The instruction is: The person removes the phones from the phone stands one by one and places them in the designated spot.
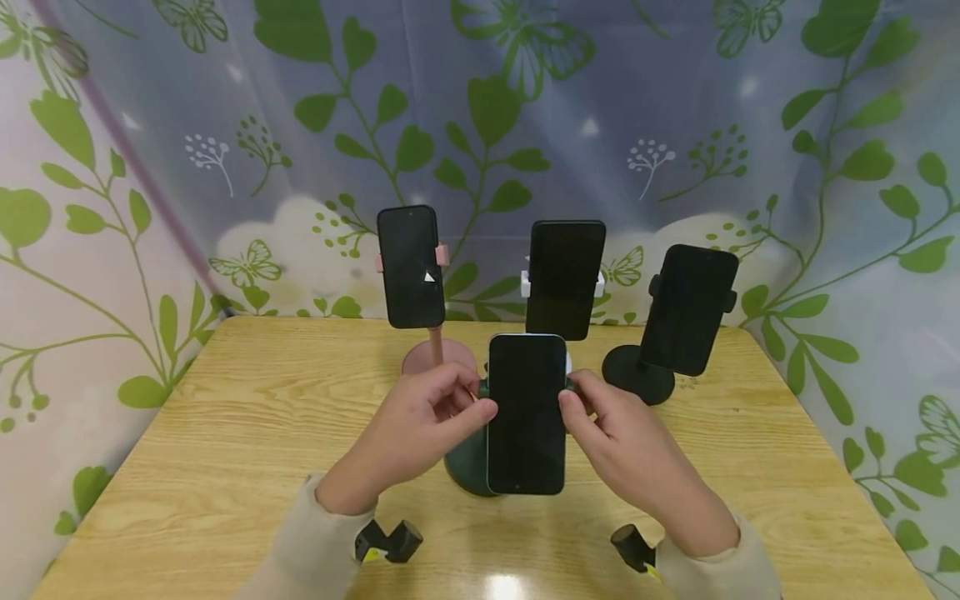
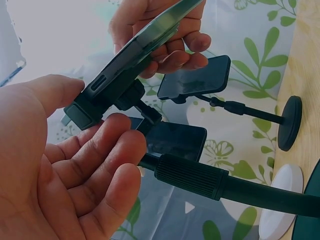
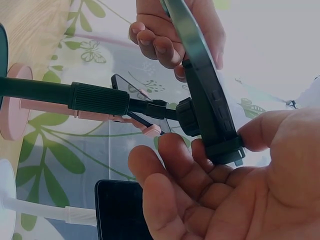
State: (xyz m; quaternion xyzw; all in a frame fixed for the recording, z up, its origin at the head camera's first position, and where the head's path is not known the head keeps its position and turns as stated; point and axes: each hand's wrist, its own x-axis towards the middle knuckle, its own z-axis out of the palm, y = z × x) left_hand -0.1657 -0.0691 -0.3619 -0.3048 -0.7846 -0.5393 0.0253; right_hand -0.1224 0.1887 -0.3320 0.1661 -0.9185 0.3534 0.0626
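Observation:
A smartphone (image 1: 527, 415) with a dark screen sits in the clamp of a dark green phone stand (image 1: 465, 468), at the middle of the table. My left hand (image 1: 420, 429) pinches the clamp's left end, thumb at the front by the phone's edge and fingers curled behind. On the other side my right hand (image 1: 628, 442) pinches the right clamp end (image 3: 225, 151) in the same way. The left wrist view shows the ribbed pole (image 2: 190, 176) and the joint behind the phone. In the head view the phone hides most of the pole.
Three more stands hold phones behind: a pink one with a phone (image 1: 411, 268) at left, a white one with a phone (image 1: 566, 279) in the middle, a black one with a phone (image 1: 688, 310) at right. A leaf-patterned curtain (image 1: 375, 100) backs the wooden table (image 1: 262, 417).

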